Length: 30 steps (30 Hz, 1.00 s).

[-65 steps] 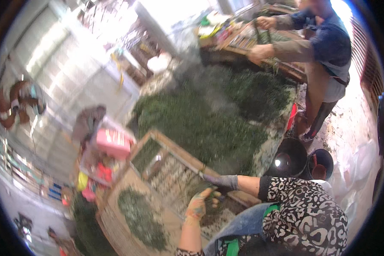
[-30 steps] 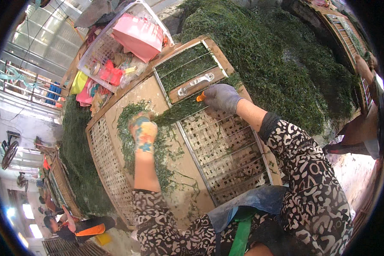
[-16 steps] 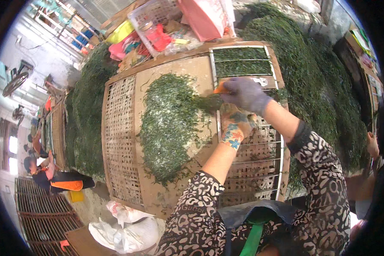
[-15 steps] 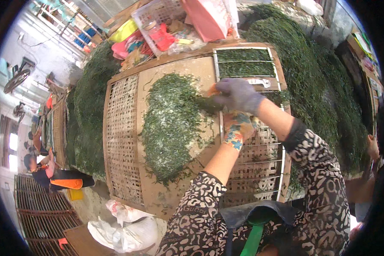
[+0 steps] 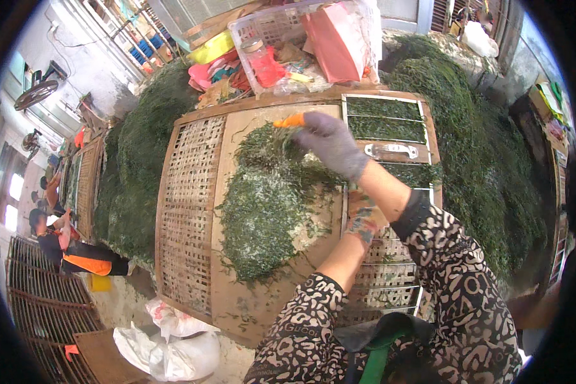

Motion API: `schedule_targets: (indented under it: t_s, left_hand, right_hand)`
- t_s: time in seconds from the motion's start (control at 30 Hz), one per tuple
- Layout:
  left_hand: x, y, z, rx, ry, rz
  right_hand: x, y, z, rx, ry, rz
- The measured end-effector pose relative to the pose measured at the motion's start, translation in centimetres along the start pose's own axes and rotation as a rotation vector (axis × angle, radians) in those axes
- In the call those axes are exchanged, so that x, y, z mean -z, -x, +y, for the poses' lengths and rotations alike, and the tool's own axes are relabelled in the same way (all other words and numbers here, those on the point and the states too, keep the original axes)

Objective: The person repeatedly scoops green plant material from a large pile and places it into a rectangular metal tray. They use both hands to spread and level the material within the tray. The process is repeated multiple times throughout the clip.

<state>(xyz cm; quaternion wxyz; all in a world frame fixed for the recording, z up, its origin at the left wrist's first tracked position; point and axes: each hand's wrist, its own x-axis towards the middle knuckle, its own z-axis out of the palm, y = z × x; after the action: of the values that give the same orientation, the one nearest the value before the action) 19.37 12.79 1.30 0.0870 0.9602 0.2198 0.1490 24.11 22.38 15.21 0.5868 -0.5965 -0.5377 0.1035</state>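
Observation:
A heap of dark green, stringy seaweed (image 5: 262,217) with pale patches lies on a brown board (image 5: 237,313). My right hand (image 5: 329,144), in a grey-purple glove, is over the heap's far right part. Its fingers are curled on a blurred tuft of green strands. Something orange shows at its fingertips; I cannot tell if it is glove or tool. My left hand (image 5: 367,214), in a flower-patterned glove, is by the board's right side, beside a white-barred frame (image 5: 422,281). The right forearm crosses it and hides its fingers.
Large green piles flank the worktop, at right (image 5: 480,173) and left (image 5: 134,166). Behind stands a pale crate (image 5: 243,38) holding a jar and a pink box. A woven lattice panel (image 5: 185,211) forms the left side. White sacks (image 5: 185,355) lie at lower left. Other people work at far left.
My right hand has moved left and away from me, from the frame's edge to over the heap, carrying green strands. The left hand stays near the frame. The whole view has shifted slightly.

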Motion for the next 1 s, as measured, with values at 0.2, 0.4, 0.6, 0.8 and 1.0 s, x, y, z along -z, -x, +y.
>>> schedule_targets:
  t_s: [0.2,0.4,0.6,0.8,1.0]
  left_hand:
    - [2.1,0.9,-1.9,0.029,0.258,0.272]
    - [4.1,0.1,-1.4,-0.123,-0.103,0.117]
    - [3.5,0.1,-1.9,-0.171,-0.018,0.185]
    - [3.5,0.3,-1.8,-0.095,-0.004,0.09]
    - [3.4,0.3,-1.7,-0.05,0.038,0.185]
  right_hand:
    - [11.8,8.4,0.7,0.066,0.548,-0.08]
    - [16.5,16.4,5.3,-0.202,0.96,-0.143]
    - [18.3,17.1,4.1,-0.276,1.086,-0.073]
    - [17.8,15.8,3.2,-0.516,1.194,-0.067]
    - [11.3,12.0,2.4,-0.445,0.908,-0.324]
